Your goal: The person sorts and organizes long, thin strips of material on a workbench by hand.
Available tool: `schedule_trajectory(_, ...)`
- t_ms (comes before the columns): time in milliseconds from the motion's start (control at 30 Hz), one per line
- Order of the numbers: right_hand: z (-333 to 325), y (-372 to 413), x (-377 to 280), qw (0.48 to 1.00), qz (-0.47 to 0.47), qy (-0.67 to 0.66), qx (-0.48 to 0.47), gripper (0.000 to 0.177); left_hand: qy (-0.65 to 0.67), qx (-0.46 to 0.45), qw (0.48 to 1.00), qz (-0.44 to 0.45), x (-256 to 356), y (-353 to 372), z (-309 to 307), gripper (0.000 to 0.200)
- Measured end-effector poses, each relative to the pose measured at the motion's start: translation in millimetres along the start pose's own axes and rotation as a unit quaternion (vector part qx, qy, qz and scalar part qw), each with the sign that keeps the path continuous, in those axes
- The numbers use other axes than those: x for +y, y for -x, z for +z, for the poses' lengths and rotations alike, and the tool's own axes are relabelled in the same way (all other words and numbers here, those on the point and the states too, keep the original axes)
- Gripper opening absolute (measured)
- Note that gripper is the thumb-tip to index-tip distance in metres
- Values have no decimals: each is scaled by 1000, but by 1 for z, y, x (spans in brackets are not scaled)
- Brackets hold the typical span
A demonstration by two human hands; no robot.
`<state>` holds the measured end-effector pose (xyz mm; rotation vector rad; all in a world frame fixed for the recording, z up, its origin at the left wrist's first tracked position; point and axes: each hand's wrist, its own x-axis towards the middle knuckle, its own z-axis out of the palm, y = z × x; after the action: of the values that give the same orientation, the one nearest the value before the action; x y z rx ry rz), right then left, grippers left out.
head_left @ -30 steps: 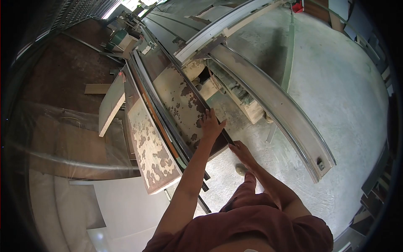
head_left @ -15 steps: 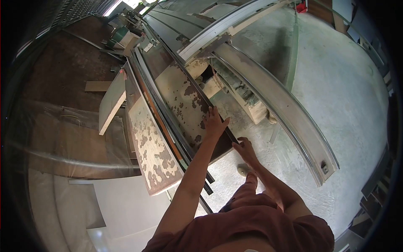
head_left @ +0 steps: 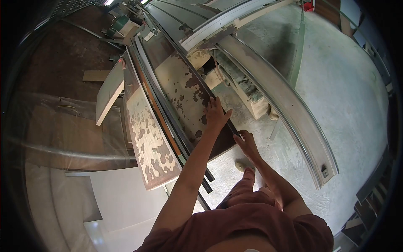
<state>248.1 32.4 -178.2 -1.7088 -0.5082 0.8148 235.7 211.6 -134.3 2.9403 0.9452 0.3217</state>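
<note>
My left hand [head_left: 216, 114] lies on the right part of a worn brown table surface [head_left: 178, 86] with peeling pale patches, its fingers spread near a dark strip [head_left: 203, 84] along the edge. Lower and to the right, my right hand [head_left: 247, 143] has its fingers curled at the near end of that dark strip, thumb and fingers pressed round it. The fingertips partly hide the strip's end. Left of the worn surface run a grey rail and an orange-brown strip [head_left: 158, 107].
A long metal rail bed [head_left: 289, 105] extends along the right. A pale beam [head_left: 222, 25] crosses at the top. On the left are a patchy side panel [head_left: 151, 147], a tilted board [head_left: 110, 92] and plastic sheeting [head_left: 71, 134]. My foot [head_left: 241, 166] is below on the floor.
The camera view has shifted slightly. Both hands stay at the dark strip, with almost the same poses; no clear movement of the strip shows.
</note>
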Motion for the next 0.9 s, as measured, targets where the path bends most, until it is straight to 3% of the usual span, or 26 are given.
schedule_trajectory(900, 6, -25, -18, 999, -17, 28, 35, 39, 20, -40, 999, -26, -20, -28, 8, 79)
